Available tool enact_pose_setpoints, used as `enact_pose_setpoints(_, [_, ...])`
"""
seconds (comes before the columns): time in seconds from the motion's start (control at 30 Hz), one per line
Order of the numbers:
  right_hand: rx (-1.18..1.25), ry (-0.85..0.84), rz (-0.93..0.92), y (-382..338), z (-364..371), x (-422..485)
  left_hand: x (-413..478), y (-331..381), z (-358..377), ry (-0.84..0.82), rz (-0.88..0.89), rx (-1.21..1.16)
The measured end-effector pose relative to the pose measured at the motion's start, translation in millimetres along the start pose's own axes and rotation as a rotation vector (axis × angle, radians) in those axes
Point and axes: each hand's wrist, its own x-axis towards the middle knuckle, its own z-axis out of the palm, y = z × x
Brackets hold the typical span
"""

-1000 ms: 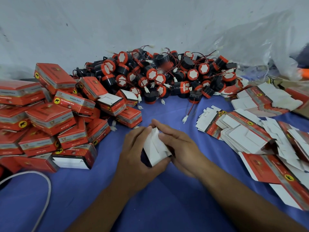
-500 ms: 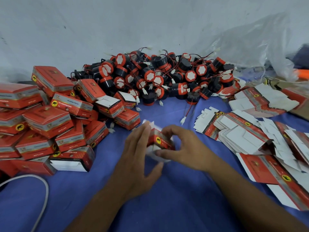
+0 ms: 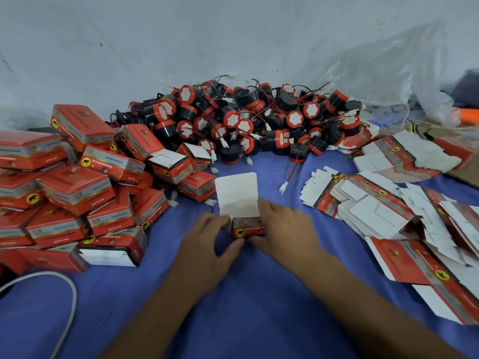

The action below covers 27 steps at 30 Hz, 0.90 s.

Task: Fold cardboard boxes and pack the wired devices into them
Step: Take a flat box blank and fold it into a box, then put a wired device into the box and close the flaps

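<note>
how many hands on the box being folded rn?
2. The left hand grips the left end of the open box and the right hand grips its right end. The box's white lid flap stands open. No other hands are in view.

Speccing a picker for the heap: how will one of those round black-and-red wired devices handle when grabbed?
Likely rolls when nudged: the devices are short cylinders. Their thin red wires cross between neighbours, so lifting one probably drags others along. The shell looks like hard plastic, so a firm grip should hold.
</note>
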Motion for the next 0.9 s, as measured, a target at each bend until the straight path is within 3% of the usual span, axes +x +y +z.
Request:
enact_pose_setpoints(0.07, [0.159,0.05,0.028,2,-3,0,1,-2,-2,-0.004,-0.118,-0.18])
enact_pose_setpoints(0.17, [0.617,0.135,0.135,11,-11,2,3,-9,-7,-0.109,-0.22,-0.357])
enact_pose_setpoints(0.23, [0.697,0.133,0.197,27,-6,12,3,-8,-8,-0.17,-0.275,-0.411])
enact_pose_setpoints(0.37, [0.442,0.146,0.244,74,10,57,0,-8,-5,-0.123,-0.304,-0.317])
enact_pose_setpoints(0.5, [-0.062,-0.091,0.18,112,27,96,-1,-9,-6,-0.134,-0.304,-0.299])
enact_pose_setpoints(0.6, [-0.067,-0.144,0.189,122,30,112,0,-10,-7,-0.142,-0.295,-0.323])
enact_pose_setpoints(0.7, [0.205,0.11,0.291,117,13,115,0,-10,-7,-0.133,-0.279,-0.351])
enact_pose_setpoints(0.8, [0.822,0.511,0.316,98,-19,97,0,-9,-7,-0.128,-0.275,-0.364])
enact_pose_setpoints(0.9, [1.362,0.692,0.216,76,-57,73,0,-8,-7,-0.12,-0.267,-0.367])
